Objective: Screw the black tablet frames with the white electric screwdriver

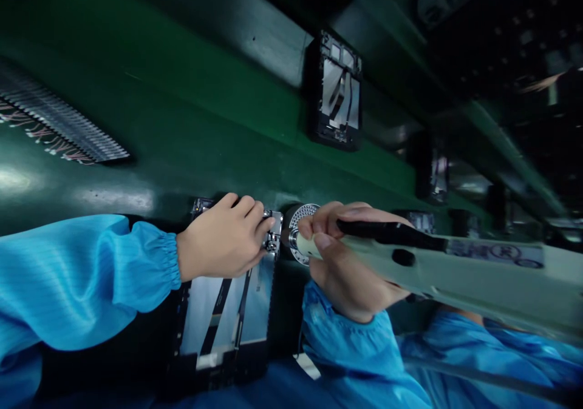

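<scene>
My left hand [225, 237] lies across the top end of an opened phone [225, 312], its fingers curled over the edge and thumb near the small metal parts at the corner. Black flex cables run down the phone's pale inner face, and it appears to sit in a dark holder. In my right hand [350, 263] is a pale green electric screwdriver [483, 275], gripped near its front end. The screwdriver's nose points at a round metal dish full of small holes [304, 215], just right of the phone. Its very tip is hidden by my fingers.
Another opened phone in a black holder [339, 93] stands farther back on the green bench [191, 111]. More such holders [432, 169] recede to the right, blurred. A strip of parts with thin wires [64, 114] lies at left. A co-worker's blue sleeve [473, 348] shows at lower right.
</scene>
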`<state>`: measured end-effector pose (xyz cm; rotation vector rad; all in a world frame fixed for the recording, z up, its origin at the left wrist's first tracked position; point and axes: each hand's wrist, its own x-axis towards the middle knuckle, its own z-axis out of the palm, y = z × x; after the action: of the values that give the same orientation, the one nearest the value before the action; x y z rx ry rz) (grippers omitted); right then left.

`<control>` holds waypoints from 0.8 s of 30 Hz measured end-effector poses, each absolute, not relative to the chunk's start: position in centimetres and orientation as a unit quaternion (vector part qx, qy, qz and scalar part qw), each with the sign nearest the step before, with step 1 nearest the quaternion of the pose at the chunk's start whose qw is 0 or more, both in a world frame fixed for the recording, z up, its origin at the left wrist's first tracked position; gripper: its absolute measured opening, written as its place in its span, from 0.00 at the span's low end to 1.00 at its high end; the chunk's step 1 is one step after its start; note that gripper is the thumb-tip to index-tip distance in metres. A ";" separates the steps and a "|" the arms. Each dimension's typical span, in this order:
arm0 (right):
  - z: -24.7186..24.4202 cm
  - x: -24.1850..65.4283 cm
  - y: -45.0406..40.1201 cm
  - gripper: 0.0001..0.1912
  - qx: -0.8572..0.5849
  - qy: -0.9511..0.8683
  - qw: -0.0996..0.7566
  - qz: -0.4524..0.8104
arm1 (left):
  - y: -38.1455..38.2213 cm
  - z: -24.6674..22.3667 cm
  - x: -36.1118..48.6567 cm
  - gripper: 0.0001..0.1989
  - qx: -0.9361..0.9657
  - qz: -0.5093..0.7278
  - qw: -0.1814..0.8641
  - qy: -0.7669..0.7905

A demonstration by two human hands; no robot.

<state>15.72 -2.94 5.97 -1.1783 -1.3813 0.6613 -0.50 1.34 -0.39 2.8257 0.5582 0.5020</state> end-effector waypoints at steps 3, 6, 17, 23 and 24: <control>6.0 15.6 -3.0 0.19 -0.506 -0.587 0.566 0.281 | 1.4 -0.2 -0.5 0.25 0.962 0.160 0.114 0.189; 5.9 15.4 -3.1 0.17 -0.521 -0.587 0.560 0.265 | 1.4 0.0 -0.5 0.25 0.963 0.145 0.122 0.192; 5.1 15.5 -3.0 0.16 -0.499 -0.593 0.570 0.272 | 1.4 0.3 -0.4 0.27 0.965 0.125 0.129 0.193; 4.7 15.4 -3.1 0.13 -0.520 -0.553 0.589 0.276 | 0.9 0.7 -0.9 0.30 0.961 0.121 0.123 0.216; 4.7 15.5 -3.1 0.13 -0.526 -0.548 0.588 0.276 | 0.3 0.9 -1.2 0.30 0.960 0.128 0.115 0.223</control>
<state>15.52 -3.09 4.65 -1.2260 -1.2769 0.6428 -1.17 0.27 0.92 2.8117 0.6523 0.3758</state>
